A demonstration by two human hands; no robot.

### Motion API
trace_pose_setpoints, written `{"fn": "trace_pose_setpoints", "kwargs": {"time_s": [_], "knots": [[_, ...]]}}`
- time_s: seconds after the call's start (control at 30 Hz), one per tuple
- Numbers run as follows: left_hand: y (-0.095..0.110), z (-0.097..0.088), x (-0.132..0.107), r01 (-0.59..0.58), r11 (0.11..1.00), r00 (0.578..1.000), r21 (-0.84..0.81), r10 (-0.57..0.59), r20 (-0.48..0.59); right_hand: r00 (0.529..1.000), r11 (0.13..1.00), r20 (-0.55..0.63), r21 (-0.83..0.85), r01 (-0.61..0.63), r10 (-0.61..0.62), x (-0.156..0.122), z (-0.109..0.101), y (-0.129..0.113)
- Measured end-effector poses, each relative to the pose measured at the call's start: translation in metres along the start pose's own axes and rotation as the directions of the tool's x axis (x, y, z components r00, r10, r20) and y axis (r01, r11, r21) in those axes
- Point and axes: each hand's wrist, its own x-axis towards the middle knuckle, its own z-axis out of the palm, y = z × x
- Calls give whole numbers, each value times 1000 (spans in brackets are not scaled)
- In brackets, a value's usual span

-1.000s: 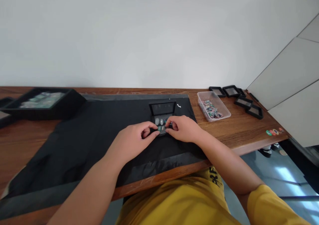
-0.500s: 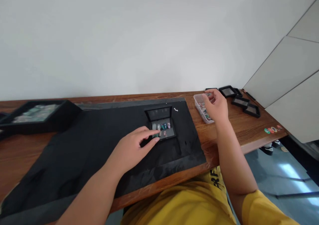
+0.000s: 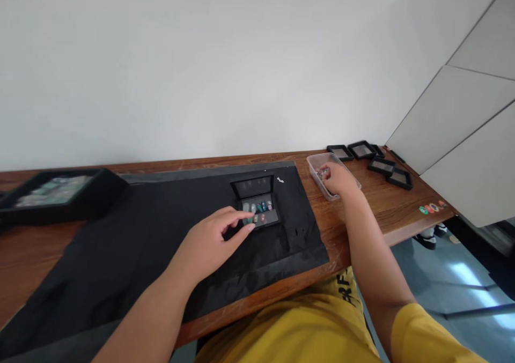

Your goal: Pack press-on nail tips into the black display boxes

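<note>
Fingers [image 3: 242, 229] of the left hand [image 3: 209, 242] lie loosely extended, grasping nothing. Their tips rest on the near left corner of the small black case [image 3: 269, 221], which sits open on the black mat [image 3: 120, 245] with its lid [image 3: 252, 187] tilted up behind. Two short rows of coloured pieces [image 3: 259, 207] lie inside the case.

The right hand [image 3: 338, 179] is well apart from the left, dipped into the clear tub [image 3: 322, 156] on the bare wood of the table [image 3: 382, 213] just beyond the mat's edge. Its fingers curl down among the loose pieces there. I cannot tell whether they pinch one, since the back of the hand hides the tips.

As I judge it, the light case would slide easily, so the left hand does well to press gently on the frame only, clear of the rows. The right hand does best with a light thumb-and-forefinger pinch on a single piece, without tipping the thin tub.

Farther right lie several shut black cases [image 3: 362, 149]. A large black tray [image 3: 60, 194] stands at the far left.
</note>
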Motion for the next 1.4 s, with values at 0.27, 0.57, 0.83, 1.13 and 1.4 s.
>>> {"fn": "trace_pose_setpoints", "kwargs": {"time_s": [0.27, 0.57, 0.83, 1.13, 1.4], "knots": [[-1, -2, 0, 2, 1000, 1000, 7, -2, -18, 1000, 1000, -20, -1, -7, 7, 0, -1, -2], [-1, -2, 0, -6, 1000, 1000, 28, 7, -23, 1000, 999, 12, -27, -28, 28, 1, 0, -2], [-2, -1, 1, 1, 1000, 1000, 24, 0, -20, 999, 998, 24, -52, -47, 48, -1, -1, -5], [0, -2, 1, 9, 1000, 1000, 17, -8, -9, 996, 993, 55, -98, -58, 64, -3, -1, -10], [-2, -2, 0, -2, 1000, 1000, 13, 3, -20, 997, 990, 71, -142, -10, 20, -6, -2, -11]]}}
